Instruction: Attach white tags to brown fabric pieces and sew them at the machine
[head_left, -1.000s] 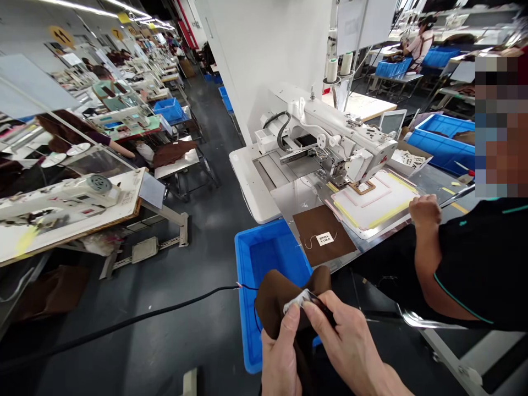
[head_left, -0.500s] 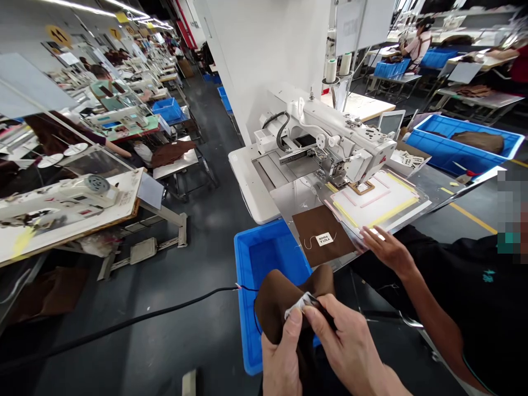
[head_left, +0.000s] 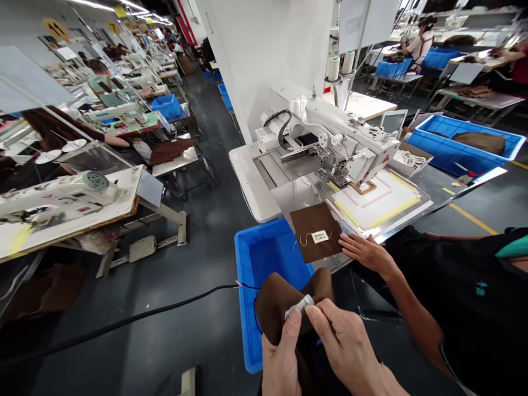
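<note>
Over the blue bin, my left hand pinches a brown fabric piece and a small white label between thumb and fingers. My right hand is closed on the label's other side, its thumb and forefinger close to my left thumb. The fingers beneath the fabric are hidden. Beyond my hands, a flat brown piece with a white lettered label and loose thread lies at the table edge. A co-worker's hand touches its right side.
A blue bin stands below my hands, with a black cable running to it. A white sewing machine with a template stands ahead. The co-worker's dark-clothed body is at the right. Another blue bin is behind.
The co-worker's hand has moved left onto the flat brown piece, which has shifted slightly left with its label. The co-worker leans further in. My hands keep their hold, nearly unmoved.
</note>
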Tool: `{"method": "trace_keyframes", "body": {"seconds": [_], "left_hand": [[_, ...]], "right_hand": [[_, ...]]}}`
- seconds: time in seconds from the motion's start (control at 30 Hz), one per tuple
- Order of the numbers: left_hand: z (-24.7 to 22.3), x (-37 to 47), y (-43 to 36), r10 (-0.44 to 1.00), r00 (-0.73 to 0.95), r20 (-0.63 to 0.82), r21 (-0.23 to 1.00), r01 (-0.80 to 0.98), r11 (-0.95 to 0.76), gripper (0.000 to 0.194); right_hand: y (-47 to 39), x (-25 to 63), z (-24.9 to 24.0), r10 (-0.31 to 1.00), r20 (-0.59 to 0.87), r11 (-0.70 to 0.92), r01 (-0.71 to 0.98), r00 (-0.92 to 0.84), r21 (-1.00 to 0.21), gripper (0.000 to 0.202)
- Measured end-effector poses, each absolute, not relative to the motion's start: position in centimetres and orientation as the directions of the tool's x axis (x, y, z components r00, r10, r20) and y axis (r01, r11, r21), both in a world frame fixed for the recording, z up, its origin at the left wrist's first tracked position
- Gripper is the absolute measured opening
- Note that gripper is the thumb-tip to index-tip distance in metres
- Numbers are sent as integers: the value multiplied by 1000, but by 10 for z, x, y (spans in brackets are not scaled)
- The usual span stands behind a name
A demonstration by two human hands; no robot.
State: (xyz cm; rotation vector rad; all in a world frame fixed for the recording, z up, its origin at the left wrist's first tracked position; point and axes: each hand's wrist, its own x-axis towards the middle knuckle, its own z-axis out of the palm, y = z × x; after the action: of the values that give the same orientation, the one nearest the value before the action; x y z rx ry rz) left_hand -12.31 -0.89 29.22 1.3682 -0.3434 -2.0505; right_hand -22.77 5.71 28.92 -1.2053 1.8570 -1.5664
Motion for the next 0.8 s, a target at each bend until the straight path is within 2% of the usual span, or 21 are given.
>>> {"method": "trace_keyframes", "body": {"seconds": [0.1,0.27,0.4,0.47,0.53,0.67,0.73,0.8], "left_hand": [[294,-121,-10,-614,-263,-744,514,362,-778,66],[295,-120,-13,-651,-261,-713,545,377,-749,76],[287,-119,-17,-681,-209,-702,596,350,-722,81],[283,-117,-20,-723,-195,-663,657,310,-687,77],[282,-116,-22,-744,-211,-633,686,292,-667,73],[285,-114,-24,-627,-239,-742,556,303,-774,82],[287,-114,-24,-662,-247,-708,596,293,-747,85],[287,-113,-22,-732,-243,-636,686,255,-681,78]], "right_hand": [[56,-226,293,-817,188,-35,-279,-545,-960,47],[61,-220,289,-825,105,-14,-167,-555,-986,47],[66,-225,284,-765,-60,-15,111,-641,-994,51],[68,-232,287,-747,-100,-16,167,-657,-986,51],[69,-240,292,-790,-81,46,73,-607,-996,51],[67,-248,302,-883,-16,134,-219,-468,-967,49],[65,-249,302,-894,19,131,-301,-448,-945,47],[63,-250,300,-901,34,132,-348,-432,-928,46]]}}
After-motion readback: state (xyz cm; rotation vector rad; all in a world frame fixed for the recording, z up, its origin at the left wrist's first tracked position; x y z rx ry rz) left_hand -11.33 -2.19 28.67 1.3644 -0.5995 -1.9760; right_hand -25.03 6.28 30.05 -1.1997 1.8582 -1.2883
